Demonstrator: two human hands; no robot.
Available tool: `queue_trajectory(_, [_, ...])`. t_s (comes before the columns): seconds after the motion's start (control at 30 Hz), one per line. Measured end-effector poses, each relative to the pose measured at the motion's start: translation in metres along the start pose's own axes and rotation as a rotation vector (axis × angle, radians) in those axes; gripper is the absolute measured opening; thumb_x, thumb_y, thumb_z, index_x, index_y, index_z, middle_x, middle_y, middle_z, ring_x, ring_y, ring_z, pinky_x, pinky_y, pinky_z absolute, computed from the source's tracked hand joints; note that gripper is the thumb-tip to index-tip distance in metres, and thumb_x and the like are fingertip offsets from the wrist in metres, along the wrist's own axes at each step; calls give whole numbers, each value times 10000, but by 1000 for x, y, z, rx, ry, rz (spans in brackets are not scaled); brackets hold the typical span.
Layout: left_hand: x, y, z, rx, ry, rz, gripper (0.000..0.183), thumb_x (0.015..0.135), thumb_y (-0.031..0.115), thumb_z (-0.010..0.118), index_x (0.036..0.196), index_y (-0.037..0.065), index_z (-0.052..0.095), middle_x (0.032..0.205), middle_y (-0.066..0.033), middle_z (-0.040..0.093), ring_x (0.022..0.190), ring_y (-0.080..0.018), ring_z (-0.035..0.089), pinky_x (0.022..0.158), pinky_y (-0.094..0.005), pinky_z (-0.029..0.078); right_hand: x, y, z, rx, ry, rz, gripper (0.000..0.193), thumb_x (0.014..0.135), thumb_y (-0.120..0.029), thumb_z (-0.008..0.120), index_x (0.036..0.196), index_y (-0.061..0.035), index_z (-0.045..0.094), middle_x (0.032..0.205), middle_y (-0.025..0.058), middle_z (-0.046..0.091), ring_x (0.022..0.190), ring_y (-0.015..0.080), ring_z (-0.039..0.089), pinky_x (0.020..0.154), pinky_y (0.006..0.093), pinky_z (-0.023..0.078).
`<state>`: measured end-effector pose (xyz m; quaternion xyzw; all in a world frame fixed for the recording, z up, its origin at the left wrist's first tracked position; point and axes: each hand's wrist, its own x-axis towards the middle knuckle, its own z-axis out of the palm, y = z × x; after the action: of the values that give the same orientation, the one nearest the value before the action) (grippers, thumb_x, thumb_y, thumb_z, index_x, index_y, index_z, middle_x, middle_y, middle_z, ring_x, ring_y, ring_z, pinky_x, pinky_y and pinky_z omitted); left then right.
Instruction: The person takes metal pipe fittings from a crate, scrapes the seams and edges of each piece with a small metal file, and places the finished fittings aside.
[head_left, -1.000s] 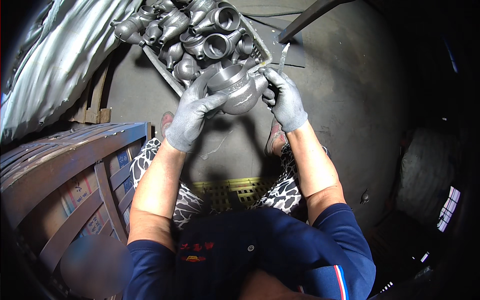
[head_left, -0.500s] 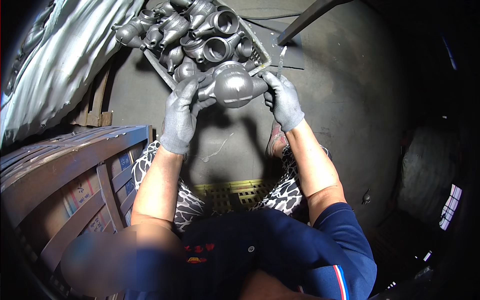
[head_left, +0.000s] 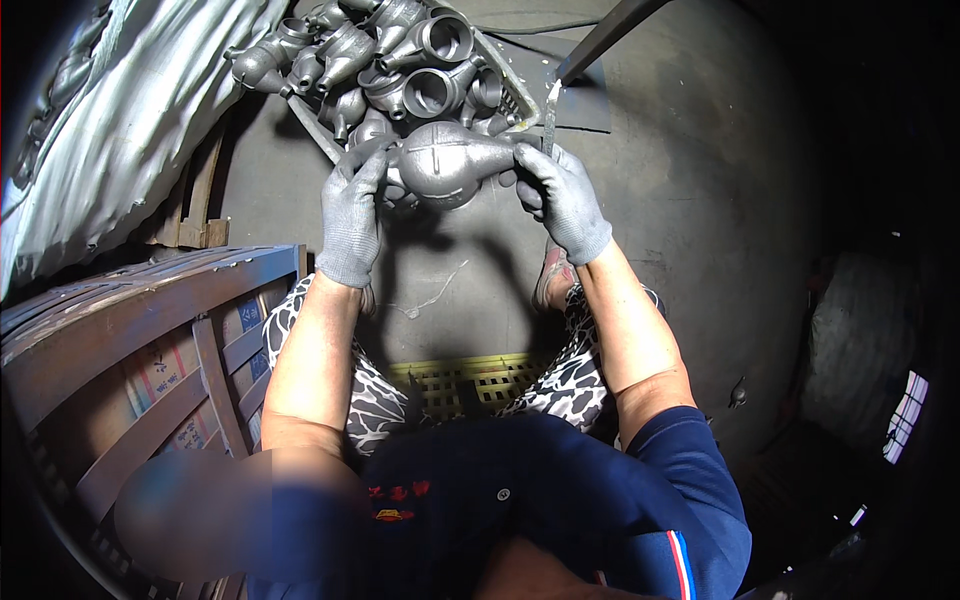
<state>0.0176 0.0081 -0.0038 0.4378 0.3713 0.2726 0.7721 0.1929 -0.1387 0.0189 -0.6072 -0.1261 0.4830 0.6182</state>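
Note:
A grey metal casting (head_left: 438, 165) with a round, bulging body and narrower ends is held level between my two gloved hands, in front of the crate. My left hand (head_left: 352, 215) is closed on its left end, thumb on top. Around the tapered right end, the fingers of my right hand (head_left: 565, 200) are closed. A thin flat metal strip, like a blade or file (head_left: 550, 118), also sticks up from the right hand, its lower part hidden in the grip. A short raised rib shows on the casting's upward face.
Just beyond my hands a crate (head_left: 515, 90) is heaped with similar castings (head_left: 385, 65). White sacking (head_left: 130, 120) stands at the far left, a slatted wooden crate (head_left: 150, 330) at near left. A dark metal leg (head_left: 610, 40) stands far right. Between my legs is a yellow plastic crate (head_left: 480, 385).
The casting has turned in my hands: the rib now runs upright on top, where a pale streak lay low across it before. It has shifted slightly left and away from me.

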Motion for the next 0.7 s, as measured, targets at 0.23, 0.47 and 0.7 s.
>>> queue_trajectory(0.23, [-4, -4, 6, -1, -9, -8, 271, 929, 221, 582, 1115, 26, 608, 774, -18, 620, 597, -60, 548, 522, -181, 443, 1, 2, -1, -148, 212, -3, 384, 893, -438, 604, 770, -76, 624, 576, -13, 529, 433, 25, 391, 385, 188, 267])
queue_trajectory(0.47, [-17, 9, 1, -197, -61, 54, 249, 940, 168, 544, 1140, 23, 564, 832, -37, 629, 585, -42, 538, 497, -160, 437, -3, 4, -3, -169, 119, 25, 457, 867, -526, 598, 783, -79, 650, 528, -36, 475, 406, 32, 371, 376, 198, 259])
queue_trajectory(0.7, [-89, 91, 24, -51, 5, 352, 152, 828, -16, 601, 979, -6, 613, 859, -91, 654, 575, -90, 561, 481, -193, 433, -20, -1, 5, -144, -187, -25, 434, 934, -487, 489, 964, -76, 626, 622, -29, 498, 458, 38, 346, 419, 189, 267])
